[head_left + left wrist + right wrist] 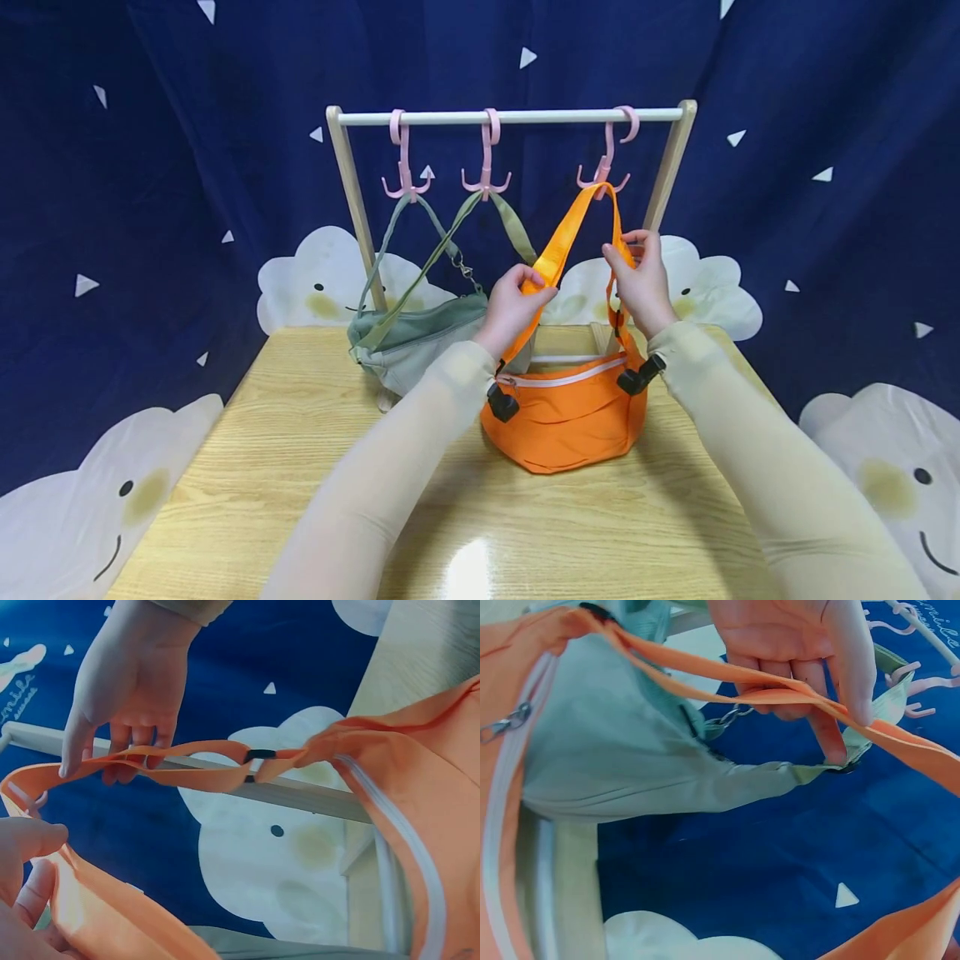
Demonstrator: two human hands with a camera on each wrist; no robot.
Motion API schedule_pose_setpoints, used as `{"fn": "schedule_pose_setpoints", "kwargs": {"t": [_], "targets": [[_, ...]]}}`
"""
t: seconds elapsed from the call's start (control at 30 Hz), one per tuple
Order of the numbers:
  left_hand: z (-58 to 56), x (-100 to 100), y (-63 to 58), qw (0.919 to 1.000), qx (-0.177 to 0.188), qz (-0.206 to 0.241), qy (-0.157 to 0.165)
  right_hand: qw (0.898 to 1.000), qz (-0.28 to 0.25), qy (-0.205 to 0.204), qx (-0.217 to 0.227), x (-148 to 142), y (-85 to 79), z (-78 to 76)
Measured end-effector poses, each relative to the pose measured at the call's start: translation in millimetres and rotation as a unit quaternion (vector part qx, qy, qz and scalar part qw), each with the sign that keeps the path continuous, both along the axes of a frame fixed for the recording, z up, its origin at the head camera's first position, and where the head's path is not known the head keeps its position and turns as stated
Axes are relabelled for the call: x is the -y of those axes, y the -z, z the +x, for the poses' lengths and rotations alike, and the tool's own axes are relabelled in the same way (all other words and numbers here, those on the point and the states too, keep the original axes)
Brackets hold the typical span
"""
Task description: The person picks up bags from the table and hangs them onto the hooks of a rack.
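An orange waist bag (570,425) with a white zipper hangs at the table's front side of the rack. Its orange strap (567,233) rises in a loop to the right-hand pink hook (602,173), the top of the loop lying at the hook's prongs. My left hand (512,310) pinches the strap's left side between thumb and fingers. On the other side, my right hand (647,282) holds the strap's right length, thumb in front; the left wrist view shows this right hand (139,682) above a black buckle (260,754).
A rack with a white bar (540,117) and wooden posts stands at the table's back. Two more pink hooks (405,171) carry a grey-green bag (420,342) and an olive strap (513,227). The wooden table (300,467) extends in front; a dark blue curtain (187,100) hangs behind.
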State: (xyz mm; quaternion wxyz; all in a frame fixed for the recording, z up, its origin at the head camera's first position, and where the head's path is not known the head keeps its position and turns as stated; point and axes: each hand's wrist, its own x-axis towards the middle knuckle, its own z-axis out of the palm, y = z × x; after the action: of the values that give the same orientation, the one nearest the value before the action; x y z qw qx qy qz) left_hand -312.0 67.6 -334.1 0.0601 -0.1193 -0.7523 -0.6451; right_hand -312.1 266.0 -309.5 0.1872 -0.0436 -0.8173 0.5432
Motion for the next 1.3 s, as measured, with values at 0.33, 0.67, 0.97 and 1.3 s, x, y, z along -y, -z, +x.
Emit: {"fn": "schedule_pose_setpoints", "kwargs": {"t": [0.33, 0.67, 0.97, 1.3], "targets": [[2.0, 8.9, 24.5, 0.9998, 0.003, -0.019, 0.002, 1.0, 0.009, -0.003, 0.002, -3.7, 27.5, 5.6], [6.4, 17.1, 47.7, 0.9993, 0.022, -0.032, 0.0, 1.0, 0.007, 0.011, -0.001, -9.5, 60.3, 8.7], [10.5, 23.2, 59.4, 0.9993, 0.023, -0.03, -0.005, 0.999, 0.026, 0.019, 0.003, -17.6, 84.2, 11.9], [8.5, 30.8, 71.9, 0.9991, 0.018, -0.038, -0.003, 0.999, 0.025, 0.023, 0.019, -29.1, 102.1, 15.4]]}}
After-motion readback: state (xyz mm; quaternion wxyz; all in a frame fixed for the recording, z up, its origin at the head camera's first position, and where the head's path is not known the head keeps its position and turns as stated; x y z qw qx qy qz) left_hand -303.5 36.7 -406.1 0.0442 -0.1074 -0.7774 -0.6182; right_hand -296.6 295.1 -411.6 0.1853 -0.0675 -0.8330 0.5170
